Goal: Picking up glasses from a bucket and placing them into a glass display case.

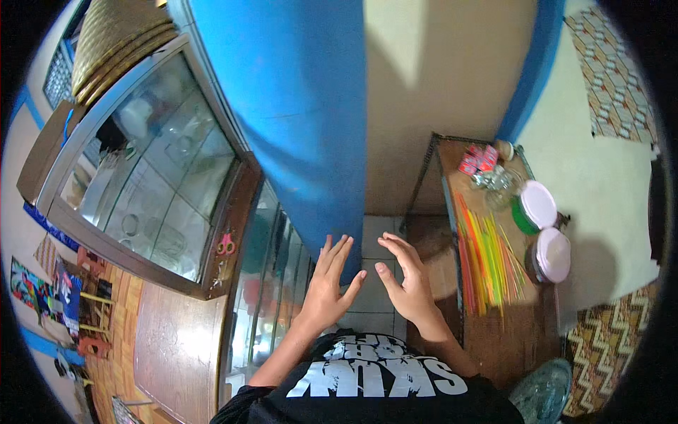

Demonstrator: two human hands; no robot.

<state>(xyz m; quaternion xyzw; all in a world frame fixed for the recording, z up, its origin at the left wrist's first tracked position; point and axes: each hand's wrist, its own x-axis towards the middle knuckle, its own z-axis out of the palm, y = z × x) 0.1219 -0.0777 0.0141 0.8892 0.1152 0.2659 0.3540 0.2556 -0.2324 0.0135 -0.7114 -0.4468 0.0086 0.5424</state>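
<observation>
My left hand (332,283) is raised in front of my black shirt, palm turned inward and fingers apart, holding nothing. Facing it, my right hand (407,283) is also empty, thumb and fingers spread. A gap of tiled floor (375,297) shows between the two. Nearest to my right hand is a wooden table (524,323) bearing a bundle of thin coloured sticks or straws (484,259), mostly red, yellow and green. To the left of my left hand stands a glass-fronted cabinet (273,286).
A glass display case (153,164) stands at left, with pink-handled scissors (226,244) on the wooden ledge beside it. Two lidded tubs (538,206), a glass jar (498,196) and red boxes (478,160) sit on the right table. A blue pillar (312,132) rises ahead.
</observation>
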